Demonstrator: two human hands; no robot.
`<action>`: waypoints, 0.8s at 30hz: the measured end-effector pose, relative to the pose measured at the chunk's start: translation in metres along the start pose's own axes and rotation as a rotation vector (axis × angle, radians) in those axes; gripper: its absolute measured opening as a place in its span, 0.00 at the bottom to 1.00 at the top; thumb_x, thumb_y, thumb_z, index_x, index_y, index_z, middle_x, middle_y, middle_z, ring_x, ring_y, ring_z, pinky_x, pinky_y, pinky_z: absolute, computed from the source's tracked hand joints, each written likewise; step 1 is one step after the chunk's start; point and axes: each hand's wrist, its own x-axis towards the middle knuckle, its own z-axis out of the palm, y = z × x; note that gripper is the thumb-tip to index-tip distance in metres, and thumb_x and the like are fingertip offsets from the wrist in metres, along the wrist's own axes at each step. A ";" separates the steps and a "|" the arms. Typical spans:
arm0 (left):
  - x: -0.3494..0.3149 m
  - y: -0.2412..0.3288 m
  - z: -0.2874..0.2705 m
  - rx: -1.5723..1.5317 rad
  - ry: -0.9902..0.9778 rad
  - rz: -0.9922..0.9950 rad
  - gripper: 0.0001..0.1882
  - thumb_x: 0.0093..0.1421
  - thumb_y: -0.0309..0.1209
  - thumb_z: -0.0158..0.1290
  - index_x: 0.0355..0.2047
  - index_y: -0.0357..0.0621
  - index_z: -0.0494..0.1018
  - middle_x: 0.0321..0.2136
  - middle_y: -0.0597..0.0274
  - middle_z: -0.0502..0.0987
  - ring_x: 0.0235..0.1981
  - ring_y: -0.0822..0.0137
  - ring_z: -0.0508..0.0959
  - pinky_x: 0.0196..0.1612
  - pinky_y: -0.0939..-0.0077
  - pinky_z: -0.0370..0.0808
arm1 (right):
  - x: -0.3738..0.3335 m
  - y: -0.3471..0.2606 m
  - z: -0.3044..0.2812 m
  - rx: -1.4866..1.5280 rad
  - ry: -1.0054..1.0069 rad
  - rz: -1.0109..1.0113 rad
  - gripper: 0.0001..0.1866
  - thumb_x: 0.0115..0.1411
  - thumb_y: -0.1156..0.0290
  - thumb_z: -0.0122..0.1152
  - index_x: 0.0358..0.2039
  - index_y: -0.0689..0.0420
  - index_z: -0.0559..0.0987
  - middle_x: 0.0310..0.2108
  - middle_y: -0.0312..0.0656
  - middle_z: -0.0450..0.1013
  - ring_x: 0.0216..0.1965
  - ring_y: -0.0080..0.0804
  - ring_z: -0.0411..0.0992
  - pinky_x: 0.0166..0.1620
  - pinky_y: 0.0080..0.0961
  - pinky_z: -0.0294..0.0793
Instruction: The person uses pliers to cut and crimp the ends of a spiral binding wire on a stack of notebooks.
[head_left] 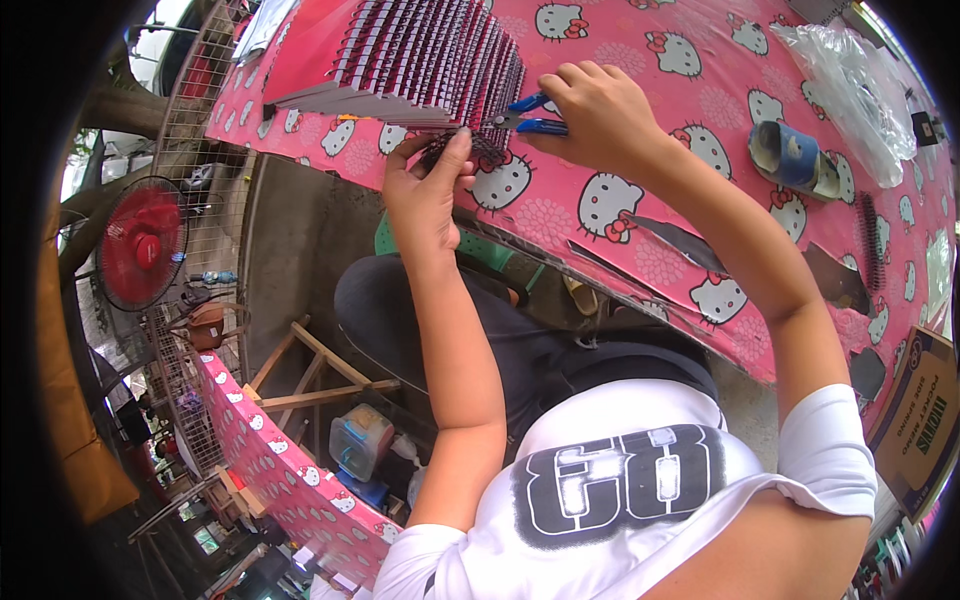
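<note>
— What sits closest to the camera?

— The person's white shirt with black block print, and dark trousers below the pink tabletop (640, 215) edge. Both forearms reach up from there.

— And the left hand?

— The left hand (425, 185) is at the tabletop's near edge, fingers curled and thumb pressed against a small dark wire-bound piece (470, 150), pinching it at the foot of the stack.

— The right one?

— The right hand (600, 105) is closed around blue-handled pliers (525, 113), whose tip points left and meets the wire binding just beside the left thumb. The jaws are too small to read; they seem closed on the wire.

— Where is the stack itself?

— The stack of spiral-bound notebooks (420, 50), red covers and dark coils, lies fanned on the tabletop just beyond both hands, touching the piece being pinched.

— Anything farther out?

— To the right on the patterned cloth, a blue sandal (795, 155), and past it a clear plastic bag (850, 75). Far left, below the tabletop level, a red fan (140, 245) stands by a wire fence.
</note>
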 end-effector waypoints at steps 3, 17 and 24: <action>-0.001 -0.004 0.004 0.018 -0.014 0.030 0.21 0.52 0.24 0.65 0.42 0.32 0.67 0.29 0.55 0.78 0.24 0.72 0.78 0.23 0.82 0.76 | 0.009 -0.010 0.006 0.031 -0.251 0.086 0.23 0.48 0.47 0.65 0.26 0.57 0.79 0.23 0.42 0.75 0.28 0.39 0.77 0.32 0.36 0.75; 0.007 -0.026 -0.001 0.031 -0.015 0.076 0.24 0.49 0.22 0.66 0.43 0.35 0.66 0.31 0.56 0.78 0.28 0.71 0.78 0.27 0.81 0.75 | 0.004 -0.013 -0.010 0.090 -0.672 0.308 0.27 0.46 0.44 0.67 0.29 0.58 0.78 0.30 0.42 0.75 0.35 0.38 0.76 0.36 0.34 0.74; 0.003 -0.022 0.006 0.038 -0.029 0.077 0.23 0.49 0.22 0.65 0.43 0.33 0.67 0.31 0.56 0.78 0.27 0.72 0.78 0.28 0.81 0.75 | -0.014 -0.001 0.000 -0.018 -0.176 0.106 0.26 0.46 0.44 0.67 0.29 0.56 0.79 0.31 0.40 0.75 0.37 0.36 0.76 0.39 0.32 0.73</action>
